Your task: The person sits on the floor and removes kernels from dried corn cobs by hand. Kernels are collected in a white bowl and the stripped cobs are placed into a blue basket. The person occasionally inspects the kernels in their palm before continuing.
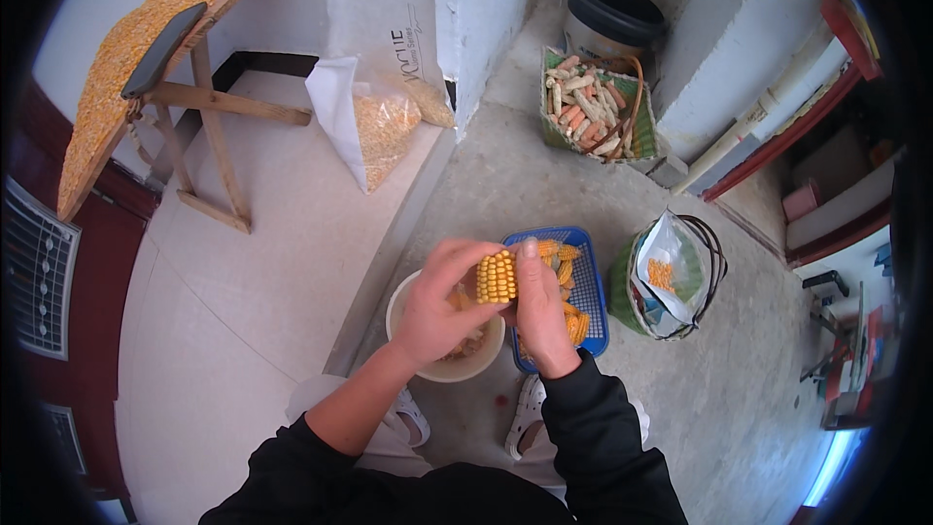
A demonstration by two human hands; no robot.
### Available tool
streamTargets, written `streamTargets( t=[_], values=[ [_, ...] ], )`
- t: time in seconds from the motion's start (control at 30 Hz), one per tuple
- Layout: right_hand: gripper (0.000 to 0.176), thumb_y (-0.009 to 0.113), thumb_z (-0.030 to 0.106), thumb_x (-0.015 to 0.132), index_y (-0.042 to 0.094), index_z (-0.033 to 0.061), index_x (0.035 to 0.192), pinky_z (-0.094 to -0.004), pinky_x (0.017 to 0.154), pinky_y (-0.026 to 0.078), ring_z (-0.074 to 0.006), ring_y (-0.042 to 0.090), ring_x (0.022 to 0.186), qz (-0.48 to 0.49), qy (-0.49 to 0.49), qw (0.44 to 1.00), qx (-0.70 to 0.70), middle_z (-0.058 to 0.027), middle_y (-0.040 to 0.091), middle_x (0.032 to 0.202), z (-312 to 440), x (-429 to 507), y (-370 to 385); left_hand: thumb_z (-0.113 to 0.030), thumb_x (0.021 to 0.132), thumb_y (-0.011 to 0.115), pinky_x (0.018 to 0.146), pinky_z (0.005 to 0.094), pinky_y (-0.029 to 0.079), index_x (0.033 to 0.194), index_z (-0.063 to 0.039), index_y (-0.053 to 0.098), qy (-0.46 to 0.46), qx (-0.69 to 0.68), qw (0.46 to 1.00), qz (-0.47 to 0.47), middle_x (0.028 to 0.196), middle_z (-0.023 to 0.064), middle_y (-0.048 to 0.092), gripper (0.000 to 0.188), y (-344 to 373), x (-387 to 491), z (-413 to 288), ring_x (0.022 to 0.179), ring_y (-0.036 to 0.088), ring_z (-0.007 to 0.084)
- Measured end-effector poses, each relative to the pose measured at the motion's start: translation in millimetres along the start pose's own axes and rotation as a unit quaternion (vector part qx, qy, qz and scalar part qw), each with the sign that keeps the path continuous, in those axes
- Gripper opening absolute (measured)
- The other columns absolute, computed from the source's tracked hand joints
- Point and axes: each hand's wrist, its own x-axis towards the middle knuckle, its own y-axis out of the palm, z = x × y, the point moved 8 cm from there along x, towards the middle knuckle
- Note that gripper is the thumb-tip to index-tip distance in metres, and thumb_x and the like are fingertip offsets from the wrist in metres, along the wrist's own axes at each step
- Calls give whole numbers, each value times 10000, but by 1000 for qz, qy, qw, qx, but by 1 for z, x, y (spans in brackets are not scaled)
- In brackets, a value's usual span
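Note:
A cob of yellow corn [497, 277] is held between my two hands, above the gap between a bowl and a basket. My left hand [439, 299] grips it from the left, thumb below and fingers above. My right hand [541, 302] holds its right end, thumb pointing up along it. Beneath my left hand stands a round cream bowl [444, 373] with corn pieces in it, partly hidden. A blue plastic basket [599, 306] with several yellow cobs [577, 327] lies partly behind my right hand.
A green woven bag [628, 292] holds a plastic bag with kernels. Farther off, a green basket [649, 133] holds bare cobs [587, 106], beside a black-rimmed bucket [616, 11]. Left are a floor step, bags of kernels [386, 135] and a wooden stand with a kernel-covered board [120, 73] and a phone [164, 51].

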Motion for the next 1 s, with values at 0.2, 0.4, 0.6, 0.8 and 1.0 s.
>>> streamTargets(
  t=[0.2,0.4,0.6,0.8,1.0],
  values=[
    [384,342,330,1032,528,36,870,-213,598,373,-48,442,695,-8,-88,995,-46,13,493,756,4,0,-5,23,702,706,859,306,472,1216,-19,552,26,62,997,37,1125,99,517,539,5,0,-9,1008,558,199],
    [340,366,245,1022,505,-6,839,-276,597,400,-101,444,670,-43,-75,996,-29,-15,493,724,2,0,-5,8,710,707,847,288,479,1214,-19,553,21,31,999,34,1099,101,525,528,3,-1,-3,1001,564,185],
    [375,395,380,1006,534,76,837,-202,387,269,-33,388,469,-46,26,989,137,31,472,647,-3,-1,7,1,713,720,790,280,507,1215,-17,554,4,67,998,-6,1083,97,527,529,-2,0,-3,969,578,182],
    [444,369,409,1011,540,45,823,-214,454,311,-46,410,532,-32,8,996,79,22,483,662,-8,3,4,0,689,735,769,283,511,1195,-25,573,-25,63,998,-1,1052,90,540,532,-2,-1,1,956,580,180],
    [453,368,352,1024,551,-16,836,-266,606,404,-92,460,676,-5,-7,1000,5,-13,516,728,-6,6,0,-3,642,736,783,328,490,1189,-25,573,46,136,989,34,1048,112,545,572,3,-1,-9,931,576,261]
  ],
)
